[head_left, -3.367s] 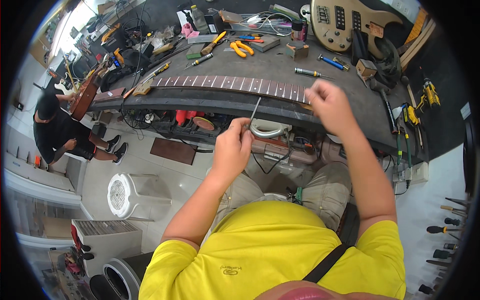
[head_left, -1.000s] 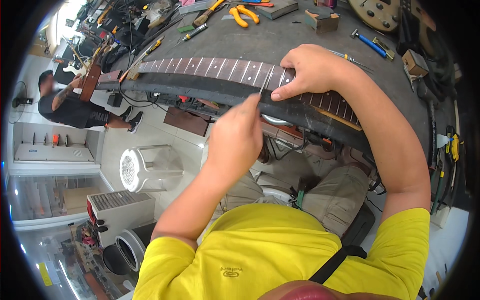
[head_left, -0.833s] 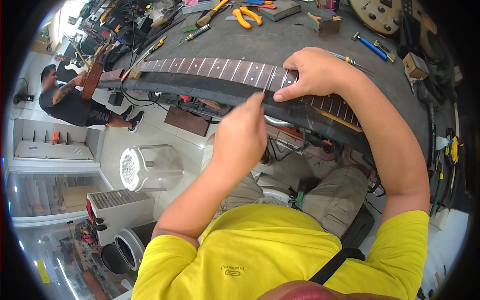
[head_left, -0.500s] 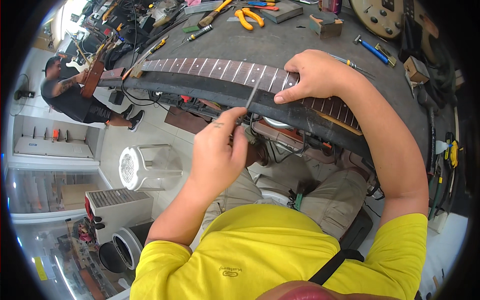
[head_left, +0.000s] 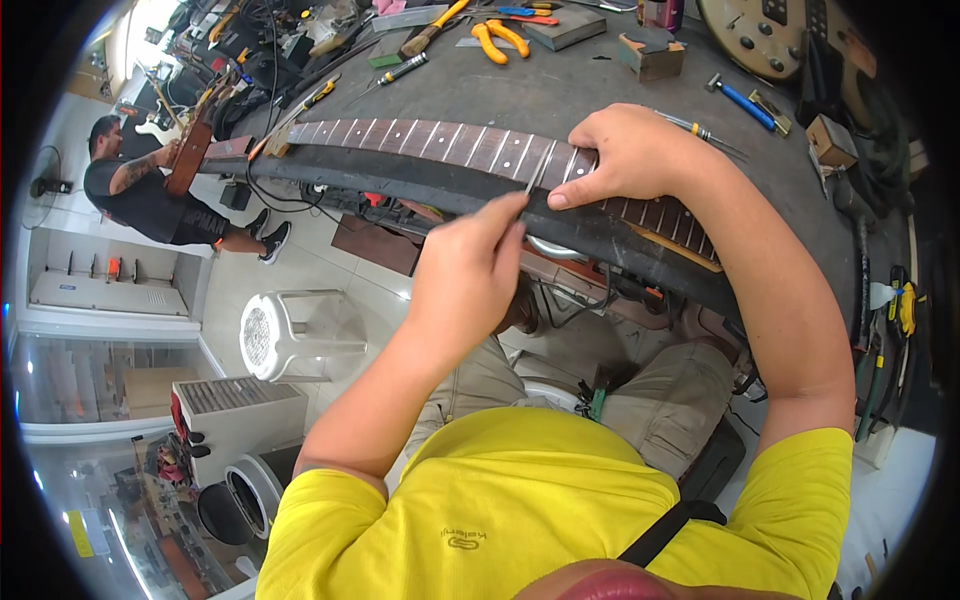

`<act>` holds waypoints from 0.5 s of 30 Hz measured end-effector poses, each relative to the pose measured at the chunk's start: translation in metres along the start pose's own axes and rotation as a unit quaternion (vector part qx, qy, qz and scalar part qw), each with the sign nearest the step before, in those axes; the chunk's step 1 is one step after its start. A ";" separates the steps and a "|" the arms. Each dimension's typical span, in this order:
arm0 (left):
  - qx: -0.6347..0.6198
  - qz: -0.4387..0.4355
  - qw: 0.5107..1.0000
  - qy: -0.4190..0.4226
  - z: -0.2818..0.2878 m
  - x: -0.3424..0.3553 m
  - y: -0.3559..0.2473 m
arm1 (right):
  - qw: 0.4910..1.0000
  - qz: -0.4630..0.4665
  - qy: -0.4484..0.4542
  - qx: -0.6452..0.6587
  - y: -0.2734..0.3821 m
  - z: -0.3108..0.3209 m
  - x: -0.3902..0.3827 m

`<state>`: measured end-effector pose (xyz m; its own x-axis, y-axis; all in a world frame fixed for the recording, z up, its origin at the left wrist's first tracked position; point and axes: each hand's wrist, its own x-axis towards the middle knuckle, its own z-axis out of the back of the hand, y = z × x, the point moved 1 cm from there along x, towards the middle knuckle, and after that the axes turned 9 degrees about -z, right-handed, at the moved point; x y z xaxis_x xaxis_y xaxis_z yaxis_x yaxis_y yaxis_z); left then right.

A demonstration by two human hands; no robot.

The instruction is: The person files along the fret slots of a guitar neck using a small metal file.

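Observation:
A guitar neck (head_left: 440, 141) with a dark fretboard, metal frets and pale dot inlays lies along the bench's front edge, fretboard up. My right hand (head_left: 645, 155) is clasped over it, thumb on the near side, other fingers partly hidden beyond the far side. In my left hand (head_left: 465, 268) is a slim grey file (head_left: 539, 174), its handle covered by closed fingers. The file's blade slants across the near edge of the fretboard, just left of my right thumb. Whether its tip touches a fret is hard to make out.
Yellow-handled pliers (head_left: 500, 41), a screwdriver (head_left: 402, 67) and a blue-handled hammer (head_left: 742, 103) lie on the dark bench. A guitar body (head_left: 765, 35) rests at the far right. Left of the bench are a white stool (head_left: 262, 336) and another person (head_left: 140, 185) holding a brown guitar-like piece.
My left hand has shifted up and right with the file, whose blade now lies closer to my right thumb. My right hand and the neck stay in place.

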<state>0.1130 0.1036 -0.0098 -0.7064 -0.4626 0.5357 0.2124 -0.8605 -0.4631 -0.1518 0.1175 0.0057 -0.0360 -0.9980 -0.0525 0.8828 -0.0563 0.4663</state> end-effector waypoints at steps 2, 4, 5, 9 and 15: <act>-0.010 0.026 1.000 0.002 0.007 -0.020 -0.002 | 1.000 -0.008 0.015 -0.018 0.002 -0.003 0.003; -0.027 0.041 0.999 0.001 0.008 -0.015 -0.001 | 1.000 -0.012 0.020 -0.020 0.003 0.003 0.004; -0.025 0.046 0.999 0.000 0.008 -0.003 0.000 | 0.999 -0.011 0.029 -0.017 0.007 0.003 0.004; -0.046 0.080 0.995 0.024 0.000 0.017 0.005 | 1.000 0.014 -0.021 0.008 0.003 0.000 -0.001; -0.027 0.030 0.999 0.012 0.010 -0.014 0.002 | 0.999 -0.027 0.042 -0.013 0.004 0.002 0.002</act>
<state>0.1300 0.1059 -0.0113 -0.7092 -0.5075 0.4894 0.2191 -0.8184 -0.5312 -0.1498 0.1149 0.0094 -0.0460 -0.9873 -0.1520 0.8925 -0.1090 0.4377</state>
